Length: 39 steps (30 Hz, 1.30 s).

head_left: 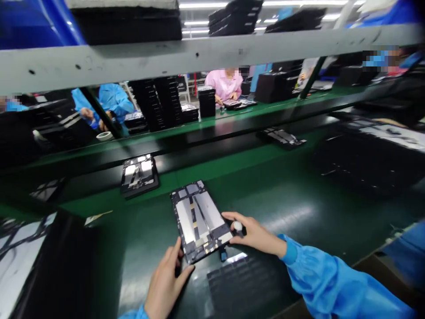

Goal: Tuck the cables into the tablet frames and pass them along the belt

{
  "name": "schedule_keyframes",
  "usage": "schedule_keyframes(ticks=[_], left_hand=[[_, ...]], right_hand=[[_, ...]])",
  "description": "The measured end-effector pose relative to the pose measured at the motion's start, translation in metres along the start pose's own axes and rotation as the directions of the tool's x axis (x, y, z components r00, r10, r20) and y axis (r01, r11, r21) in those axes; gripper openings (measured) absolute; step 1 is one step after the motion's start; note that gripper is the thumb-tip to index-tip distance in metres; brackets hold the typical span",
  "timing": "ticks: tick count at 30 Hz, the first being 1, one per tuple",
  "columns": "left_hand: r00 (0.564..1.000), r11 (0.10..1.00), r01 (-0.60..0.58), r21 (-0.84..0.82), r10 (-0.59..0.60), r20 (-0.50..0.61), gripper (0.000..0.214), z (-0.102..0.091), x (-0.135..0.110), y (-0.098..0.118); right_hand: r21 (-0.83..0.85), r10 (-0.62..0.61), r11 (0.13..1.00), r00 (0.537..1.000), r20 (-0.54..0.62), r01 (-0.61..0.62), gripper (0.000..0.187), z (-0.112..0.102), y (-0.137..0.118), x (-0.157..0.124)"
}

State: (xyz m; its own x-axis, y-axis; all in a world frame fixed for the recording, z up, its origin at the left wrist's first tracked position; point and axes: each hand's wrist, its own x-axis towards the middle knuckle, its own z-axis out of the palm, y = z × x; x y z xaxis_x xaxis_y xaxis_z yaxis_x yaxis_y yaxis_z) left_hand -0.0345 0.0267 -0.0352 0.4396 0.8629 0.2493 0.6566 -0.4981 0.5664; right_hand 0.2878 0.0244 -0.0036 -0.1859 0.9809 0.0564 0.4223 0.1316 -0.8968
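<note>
An open tablet housing (pixel 198 220) with silver plates and dark edges is tilted up off the green mat in front of me. My left hand (pixel 166 281) grips its lower left edge. My right hand (pixel 254 232) reaches over its right corner and pinches a small black tool with a white tip (pixel 238 229). A small blue and black part (pixel 223 254) shows just below the housing. Its link to the housing is hidden.
Another tablet housing (pixel 139 175) lies on the green workbench mat (pixel 275 177), and a third (pixel 281 137) lies farther on. Black stacks (pixel 49 261) stand at left. A grey shelf beam (pixel 199 57) crosses overhead. Beyond it, co-workers in pink (pixel 224 84) and blue (pixel 108 104) sit.
</note>
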Motion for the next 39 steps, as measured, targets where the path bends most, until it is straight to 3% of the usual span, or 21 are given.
schedule_keyframes(ticks=[5,10,14,17,24,30,35,39], left_hand=[[1.0,1.0,0.015,0.019,-0.015,0.01,0.049,-0.014,0.003,0.025],[0.999,0.999,-0.028,0.019,0.028,0.031,0.015,-0.006,0.009,0.036],[0.999,0.999,-0.037,-0.001,0.037,0.001,0.013,-0.005,0.011,0.034],[0.999,0.998,-0.035,-0.049,0.034,-0.008,0.017,-0.005,0.012,0.032],[0.998,0.975,0.068,-0.213,-0.068,0.008,0.012,-0.002,0.014,0.033],[0.99,0.988,-0.126,-0.092,0.119,-0.077,0.01,-0.004,0.012,0.031],[0.999,0.995,-0.039,-0.096,0.038,-0.017,0.011,-0.004,0.011,0.032],[0.996,0.992,-0.075,0.101,0.079,-0.041,0.016,-0.005,0.007,0.039]], right_hand=[[0.002,-0.064,0.998,0.976,-0.208,0.066,0.034,0.01,-0.015,-0.005],[-0.019,-0.216,0.976,0.976,-0.004,0.216,0.024,0.058,-0.028,0.0],[-0.115,-0.257,0.956,0.96,0.111,0.269,0.034,0.078,-0.035,0.011],[-0.138,-0.277,0.944,0.948,0.158,0.299,0.034,0.083,-0.038,0.016],[-0.038,-0.282,0.958,0.958,0.056,0.285,0.018,0.09,-0.036,0.018],[-0.022,-0.257,0.965,0.959,0.116,0.261,0.023,0.085,-0.04,0.021],[-0.005,-0.242,0.969,0.959,0.144,0.245,0.028,0.083,-0.042,0.02],[-0.052,-0.294,0.953,0.952,0.09,0.299,0.03,0.088,-0.037,0.017]])
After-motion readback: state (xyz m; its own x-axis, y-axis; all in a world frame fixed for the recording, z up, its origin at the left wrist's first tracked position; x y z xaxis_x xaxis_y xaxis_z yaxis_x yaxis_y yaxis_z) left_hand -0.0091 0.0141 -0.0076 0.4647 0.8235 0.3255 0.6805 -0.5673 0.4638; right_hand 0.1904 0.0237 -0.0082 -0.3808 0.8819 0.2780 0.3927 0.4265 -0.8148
